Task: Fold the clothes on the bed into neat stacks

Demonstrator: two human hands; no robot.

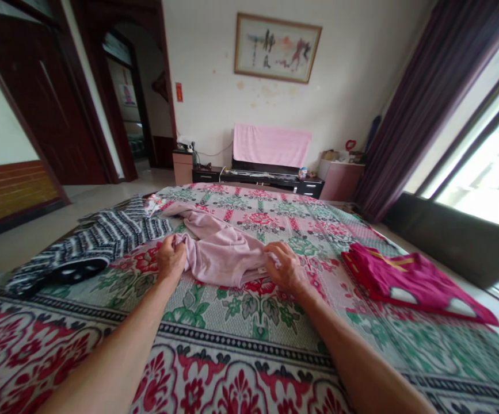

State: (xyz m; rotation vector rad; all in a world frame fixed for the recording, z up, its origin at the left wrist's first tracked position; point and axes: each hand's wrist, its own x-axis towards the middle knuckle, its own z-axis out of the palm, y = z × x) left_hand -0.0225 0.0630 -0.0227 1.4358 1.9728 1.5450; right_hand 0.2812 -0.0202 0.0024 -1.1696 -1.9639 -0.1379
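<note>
Pink garment (pixel 227 253) is lying on the floral cover (pixel 258 339), in the middle of the scene, between the two hands. Its main part is stretching left to right, long axis running roughly crosswise, with the right end sitting slightly nearer than the left. A narrower length is extending from the far side of the bundle and pointing toward the far left; whether it is a sleeve or a leg, I cannot tell. The near edge is facing the person, and a small pale tag is showing close to the right end. Left hand (pixel 171 257) is gripping the left end, fingers closed around bunched fabric. Right hand (pixel 282 265) is gripping the right end, fingers bending over the cloth, the thumb's contact being partly hidden. The fabric between them is lying loose and wrinkled. To the left, a black-and-white patterned garment (pixel 115 236) is lying crumpled, its long axis running from near left to far right. To the right, well apart from the right hand, a stack of magenta clothing (pixel 413 279) is lying folded, its length slanting from far left to near right. Beyond the cover, a pink cloth (pixel 272 144) is hanging above a low black cabinet (pixel 309 188).
</note>
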